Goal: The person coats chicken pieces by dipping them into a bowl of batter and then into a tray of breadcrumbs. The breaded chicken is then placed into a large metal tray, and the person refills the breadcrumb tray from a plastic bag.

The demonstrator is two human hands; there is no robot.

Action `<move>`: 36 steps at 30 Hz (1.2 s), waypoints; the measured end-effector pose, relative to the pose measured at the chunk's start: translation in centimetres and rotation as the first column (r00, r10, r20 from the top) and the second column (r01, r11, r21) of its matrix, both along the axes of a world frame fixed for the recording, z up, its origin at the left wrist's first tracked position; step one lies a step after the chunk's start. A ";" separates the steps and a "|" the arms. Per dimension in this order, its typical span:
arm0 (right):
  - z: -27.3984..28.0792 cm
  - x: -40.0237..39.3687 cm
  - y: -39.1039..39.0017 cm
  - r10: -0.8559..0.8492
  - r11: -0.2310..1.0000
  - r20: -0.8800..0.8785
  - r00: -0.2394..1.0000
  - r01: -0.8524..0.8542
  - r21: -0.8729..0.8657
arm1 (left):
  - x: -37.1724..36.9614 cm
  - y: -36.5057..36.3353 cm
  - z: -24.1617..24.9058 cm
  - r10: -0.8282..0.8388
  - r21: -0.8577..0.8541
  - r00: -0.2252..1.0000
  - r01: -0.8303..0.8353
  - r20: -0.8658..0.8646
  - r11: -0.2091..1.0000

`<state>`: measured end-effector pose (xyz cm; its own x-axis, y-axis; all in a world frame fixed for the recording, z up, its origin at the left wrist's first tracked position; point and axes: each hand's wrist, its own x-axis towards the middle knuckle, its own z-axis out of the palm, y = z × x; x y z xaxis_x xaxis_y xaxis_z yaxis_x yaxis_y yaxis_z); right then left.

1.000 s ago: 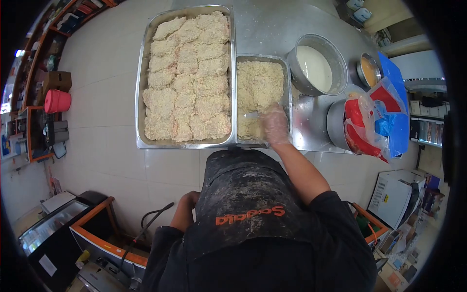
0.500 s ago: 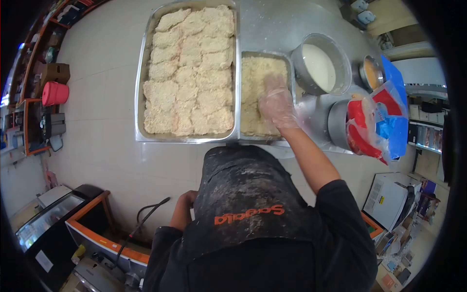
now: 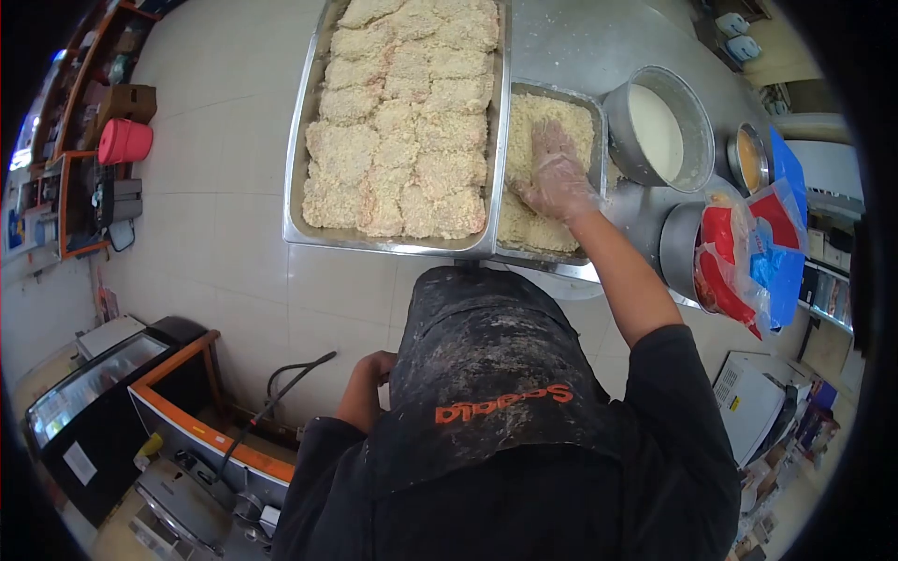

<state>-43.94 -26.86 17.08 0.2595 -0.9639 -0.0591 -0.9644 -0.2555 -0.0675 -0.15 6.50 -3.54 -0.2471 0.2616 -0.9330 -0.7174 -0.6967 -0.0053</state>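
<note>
My right hand (image 3: 558, 178), in a clear plastic glove, lies palm down on pale breadcrumbs (image 3: 533, 224) in the smaller metal tray (image 3: 597, 140). Its fingers are stretched out and point away from me. What lies under the crumbs is hidden. Left of it, the larger metal tray (image 3: 296, 187) holds several rows of crumb-coated pieces (image 3: 398, 131). My left hand (image 3: 383, 365) hangs at my side against the black floury apron (image 3: 496, 327); its fingers are mostly hidden.
Right of the trays stand a round metal pot (image 3: 692, 98) of white batter and a smaller bowl (image 3: 765, 154) with orange contents. Nearer me is another metal pot (image 3: 675, 248) with red-and-clear plastic packaging (image 3: 725, 262). Crumbs dot the steel table (image 3: 571, 47).
My right hand has slid forward in the crumb tray, its fingers now plainer to see. The whole view has shifted, so the trays appear further right and higher.
</note>
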 end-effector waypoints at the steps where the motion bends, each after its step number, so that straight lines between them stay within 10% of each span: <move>1: 0.1 0.2 0.0 -0.006 0.999 -0.050 0.999 0.004 -0.032 | -0.8 -1.6 1.8 -0.072 -0.003 0.996 0.072 0.043 0.997; 4: 4.8 -0.4 -0.4 0.046 0.973 -0.044 0.998 -0.035 0.229 | 1.2 1.6 -4.2 0.080 -0.003 0.997 -0.080 0.006 0.997; 8: 1.5 -1.0 2.9 0.067 0.998 -0.123 0.990 -0.067 0.007 | 1.7 3.3 -8.0 0.081 -0.046 0.992 -0.076 0.100 0.996; 10: -2.0 -2.0 3.1 0.059 0.988 -0.028 0.998 -0.062 -0.139 | -0.8 0.5 -2.9 0.086 -0.152 0.987 -0.065 0.137 0.986; 14: 5.0 -0.2 -0.7 -0.033 0.962 -0.121 0.992 0.065 0.264 | -4.7 -7.6 10.2 -0.191 -0.161 0.981 0.195 0.043 0.967; 19: 9.3 -2.4 -5.1 0.029 0.946 -0.004 1.000 -0.026 0.325 | 3.0 2.2 -11.7 -0.315 -0.383 0.949 0.297 0.017 0.875; 24: 13.9 -4.6 -7.9 -0.158 0.621 0.313 0.936 -0.153 0.769 | 0.5 1.4 -5.1 -0.222 -0.351 0.975 0.213 0.016 0.912; 30: 3.9 -8.3 -9.2 -0.080 0.852 0.213 0.974 -0.045 0.522 | -0.2 2.7 -3.3 -0.232 -0.329 0.973 0.217 -0.007 0.919; 36: 5.5 -4.5 -4.6 0.087 0.878 -0.118 0.989 -0.020 0.479 | -0.1 2.1 -3.1 -0.268 -0.341 0.963 0.250 -0.006 0.906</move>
<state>-48.48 -31.47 22.60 0.2674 -0.7959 -0.5433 -0.9588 -0.2760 -0.0675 -0.23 8.62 -6.65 -0.2629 -0.0019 -0.9648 -0.8657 -0.4410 0.2368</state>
